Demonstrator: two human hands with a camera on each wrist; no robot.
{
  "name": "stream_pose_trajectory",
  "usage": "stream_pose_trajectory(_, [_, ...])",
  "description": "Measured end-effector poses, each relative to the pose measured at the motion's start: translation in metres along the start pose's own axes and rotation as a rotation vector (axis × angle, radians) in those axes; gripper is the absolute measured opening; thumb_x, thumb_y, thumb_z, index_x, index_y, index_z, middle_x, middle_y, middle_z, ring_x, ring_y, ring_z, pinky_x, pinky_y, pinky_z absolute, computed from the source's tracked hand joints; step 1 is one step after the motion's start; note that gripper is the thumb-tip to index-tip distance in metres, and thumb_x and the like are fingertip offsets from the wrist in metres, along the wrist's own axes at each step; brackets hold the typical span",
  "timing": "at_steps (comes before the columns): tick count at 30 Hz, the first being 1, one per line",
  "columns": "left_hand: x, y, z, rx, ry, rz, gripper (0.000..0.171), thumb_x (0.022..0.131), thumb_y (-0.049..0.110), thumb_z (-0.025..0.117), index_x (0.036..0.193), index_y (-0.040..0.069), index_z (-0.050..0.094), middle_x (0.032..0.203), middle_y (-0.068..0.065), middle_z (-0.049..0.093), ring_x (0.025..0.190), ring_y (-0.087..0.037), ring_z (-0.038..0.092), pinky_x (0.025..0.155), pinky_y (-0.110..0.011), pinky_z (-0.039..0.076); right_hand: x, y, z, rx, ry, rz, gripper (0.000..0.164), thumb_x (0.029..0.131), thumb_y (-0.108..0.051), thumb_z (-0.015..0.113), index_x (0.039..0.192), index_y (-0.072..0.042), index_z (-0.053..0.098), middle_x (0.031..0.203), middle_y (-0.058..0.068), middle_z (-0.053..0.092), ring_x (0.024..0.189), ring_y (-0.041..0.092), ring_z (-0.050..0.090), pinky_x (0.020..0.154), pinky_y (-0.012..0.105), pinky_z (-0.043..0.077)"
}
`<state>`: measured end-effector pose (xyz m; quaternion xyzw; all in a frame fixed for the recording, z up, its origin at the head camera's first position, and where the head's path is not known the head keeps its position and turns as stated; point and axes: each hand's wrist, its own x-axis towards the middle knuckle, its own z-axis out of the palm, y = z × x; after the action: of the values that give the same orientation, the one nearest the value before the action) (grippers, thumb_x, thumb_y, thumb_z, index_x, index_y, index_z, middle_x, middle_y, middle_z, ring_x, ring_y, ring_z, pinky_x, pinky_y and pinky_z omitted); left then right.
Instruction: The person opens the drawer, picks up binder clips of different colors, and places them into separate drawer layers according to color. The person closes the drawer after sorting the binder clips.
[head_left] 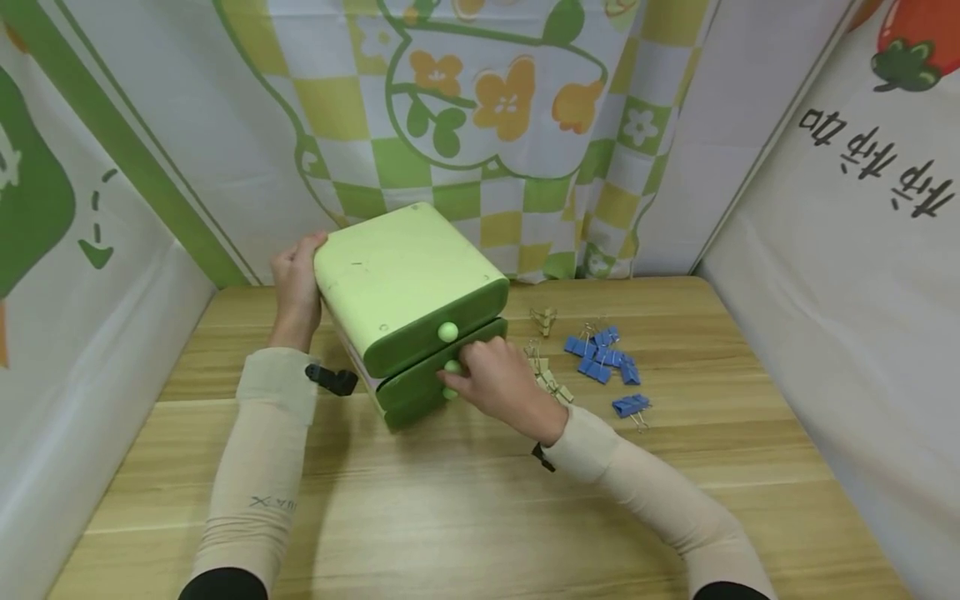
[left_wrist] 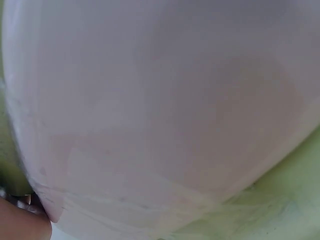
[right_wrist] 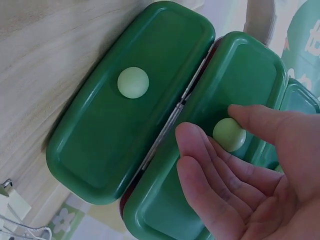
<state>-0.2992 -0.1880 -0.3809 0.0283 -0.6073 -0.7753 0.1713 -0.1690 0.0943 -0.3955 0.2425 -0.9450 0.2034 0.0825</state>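
A light green drawer box with dark green drawer fronts stands angled on the table. My left hand holds its back left corner from the side, with most of the fingers hidden. In the left wrist view, the box's pale see-through side fills most of the picture, and part of a finger shows at lower left. My right hand is at the middle drawer, thumb and fingers around its round light green knob. That drawer's front sits slightly forward of the top one.
Several blue binder clips lie right of the box on the wooden table. Some yellow binder clips lie nearer the box, behind my right hand. Another yellow clip is farther back. A patterned curtain hangs behind the table.
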Motion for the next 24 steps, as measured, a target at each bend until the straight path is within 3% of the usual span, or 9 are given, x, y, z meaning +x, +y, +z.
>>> stream_pose_trajectory(15, [0.0, 0.0, 0.0, 0.011, -0.002, 0.0, 0.046, 0.102, 0.031, 0.068, 0.059, 0.017, 0.058, 0.055, 0.009, 0.059, 0.045, -0.005, 0.049, 0.046, -0.019, 0.044, -0.036, -0.002, -0.017, -0.021, -0.018, -0.036, 0.052, 0.099, -0.035, 0.075, 0.063, -0.022, 0.041, 0.056, -0.012, 0.031, 0.048, 0.001, 0.034, 0.045, 0.017, 0.03])
stream_pose_trajectory(24, [0.0, 0.0, -0.001, 0.018, 0.0, -0.01, 0.045, 0.101, 0.032, 0.069, 0.059, 0.017, 0.059, 0.055, 0.008, 0.059, 0.045, -0.006, 0.049, 0.046, -0.02, 0.043, -0.059, -0.005, -0.022, -0.063, -0.016, -0.033, 0.05, 0.098, -0.036, 0.077, 0.063, -0.022, 0.044, 0.056, -0.012, 0.034, 0.049, 0.001, 0.036, 0.046, 0.017, 0.033])
